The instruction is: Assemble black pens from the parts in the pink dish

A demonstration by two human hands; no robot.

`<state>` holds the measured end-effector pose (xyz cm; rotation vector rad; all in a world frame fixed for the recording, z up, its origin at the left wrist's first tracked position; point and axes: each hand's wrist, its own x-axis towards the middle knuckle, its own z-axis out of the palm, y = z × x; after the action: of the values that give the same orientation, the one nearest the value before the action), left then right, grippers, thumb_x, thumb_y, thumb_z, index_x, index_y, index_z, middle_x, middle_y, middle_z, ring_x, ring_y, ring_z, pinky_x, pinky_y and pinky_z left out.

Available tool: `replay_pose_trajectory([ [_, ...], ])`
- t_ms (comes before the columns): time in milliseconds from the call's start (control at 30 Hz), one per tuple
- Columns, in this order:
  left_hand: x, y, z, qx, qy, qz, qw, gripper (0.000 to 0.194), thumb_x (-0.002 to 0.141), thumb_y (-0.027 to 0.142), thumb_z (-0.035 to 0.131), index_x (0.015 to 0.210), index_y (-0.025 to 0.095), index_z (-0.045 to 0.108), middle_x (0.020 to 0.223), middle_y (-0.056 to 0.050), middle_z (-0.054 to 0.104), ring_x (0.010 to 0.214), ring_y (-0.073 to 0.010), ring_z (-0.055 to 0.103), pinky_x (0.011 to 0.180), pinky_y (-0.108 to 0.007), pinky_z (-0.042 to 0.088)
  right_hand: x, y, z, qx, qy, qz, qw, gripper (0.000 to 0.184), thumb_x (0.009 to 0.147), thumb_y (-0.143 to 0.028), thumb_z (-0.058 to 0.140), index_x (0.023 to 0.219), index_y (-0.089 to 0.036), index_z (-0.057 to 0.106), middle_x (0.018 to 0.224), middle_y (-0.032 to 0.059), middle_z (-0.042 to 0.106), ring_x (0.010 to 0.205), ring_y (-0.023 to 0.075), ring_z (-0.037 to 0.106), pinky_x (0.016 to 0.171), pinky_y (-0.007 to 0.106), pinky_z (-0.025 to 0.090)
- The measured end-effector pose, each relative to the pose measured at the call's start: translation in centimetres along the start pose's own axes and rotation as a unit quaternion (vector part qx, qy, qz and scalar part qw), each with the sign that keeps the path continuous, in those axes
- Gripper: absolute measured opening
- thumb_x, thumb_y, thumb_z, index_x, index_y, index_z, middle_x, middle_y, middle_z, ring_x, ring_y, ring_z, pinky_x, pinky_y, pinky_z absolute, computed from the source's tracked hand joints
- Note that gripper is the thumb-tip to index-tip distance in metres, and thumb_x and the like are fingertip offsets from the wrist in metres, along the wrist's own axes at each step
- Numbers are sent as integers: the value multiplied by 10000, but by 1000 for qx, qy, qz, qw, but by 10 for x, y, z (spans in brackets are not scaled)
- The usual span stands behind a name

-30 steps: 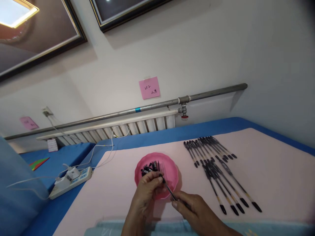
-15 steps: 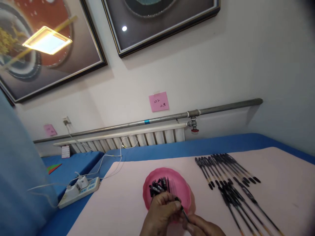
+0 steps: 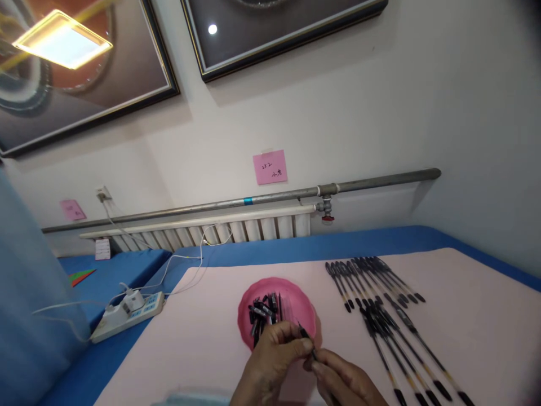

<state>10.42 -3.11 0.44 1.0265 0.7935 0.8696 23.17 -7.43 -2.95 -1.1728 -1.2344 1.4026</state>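
Observation:
My left hand [image 3: 274,355] is closed, pinching a slim black pen [image 3: 304,332] between thumb and fingers; its pointed end angles up to the left. The fingers of my right hand [image 3: 344,378] are closed around the pen's lower end, right beside my left fingertips. Just beyond my left hand stands a pink scalloped bowl [image 3: 310,307]. It holds several short black pen caps [image 3: 262,310] and some thin dark and clear sticks, partly hidden by my hand. To the right lie several assembled-looking black pens [image 3: 359,282] in a slanting row, with a second fanned group of pens [image 3: 389,338] nearer me.
Pale pink paper [image 3: 177,338] covers the blue table [image 3: 270,248]. At the left lies a white power strip [image 3: 127,318] with plugs and trailing cables. A radiator [image 3: 236,225] and pipe run along the wall behind. A blurred light-blue thing [image 3: 192,399] shows at the bottom edge.
The view has tilted down and shifted slightly right. My hands have come closer together on the pen, and its thin pointed end now shows above my left fingers.

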Motion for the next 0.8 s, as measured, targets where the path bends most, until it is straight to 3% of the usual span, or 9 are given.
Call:
replay_pose_trajectory([
  [67, 1, 4, -6, 51, 33, 15, 998, 185, 655, 297, 676, 709, 121, 658, 633, -36, 612, 603, -125, 522, 634, -238, 387, 5, 0, -5, 4, 21, -3, 1000, 436, 722, -622, 505, 765, -192, 559, 499, -79, 312, 420, 64, 261, 403, 201, 211],
  [133, 3, 8, -19, 129, 116, 43, 984, 222, 708, 315, 609, 831, 140, 672, 742, -55, 649, 674, -148, 549, 664, -251, 401, 11, -1, -12, 20, 60, -1, 998, 441, 732, -625, 484, 774, -192, 556, 475, -87, 331, 369, 52, 239, 375, 203, 179],
  [200, 7, 9, -35, 250, 204, 63, 945, 192, 745, 273, 534, 828, 165, 670, 800, -57, 662, 724, -166, 568, 677, -261, 407, 15, -2, -19, 36, 100, 0, 994, 451, 733, -633, 468, 777, -192, 552, 460, -93, 349, 329, 42, 212, 355, 204, 144],
  [233, 10, 8, -42, 316, 217, 72, 921, 193, 754, 245, 500, 824, 180, 668, 803, -53, 666, 728, -174, 576, 678, -267, 411, 16, -2, -22, 41, 110, 2, 993, 451, 733, -633, 467, 776, -191, 550, 458, -94, 355, 319, 39, 205, 349, 204, 135],
  [333, 19, 3, -54, 434, 211, 99, 870, 223, 701, 133, 486, 772, 206, 684, 828, -51, 673, 802, -200, 577, 756, -301, 402, 13, -5, -28, 43, 108, 11, 993, 432, 731, -619, 477, 760, -193, 542, 466, -96, 359, 318, 35, 200, 344, 206, 138],
  [467, 32, -3, -50, 495, 188, 111, 841, 243, 604, 51, 517, 662, 200, 701, 815, -88, 667, 869, -250, 547, 837, -347, 356, 8, -7, -30, 32, 93, 13, 995, 414, 727, -607, 486, 756, -197, 541, 448, -102, 344, 317, 40, 210, 345, 213, 149],
  [800, 40, -8, -41, 602, 163, 97, 776, 202, 571, 61, 544, 658, 169, 691, 834, -152, 656, 870, -304, 553, 826, -389, 350, 7, -8, -33, 31, 91, 12, 995, 332, 775, -531, 485, 711, -205, 491, 443, -105, 338, 326, 38, 224, 348, 208, 150],
])
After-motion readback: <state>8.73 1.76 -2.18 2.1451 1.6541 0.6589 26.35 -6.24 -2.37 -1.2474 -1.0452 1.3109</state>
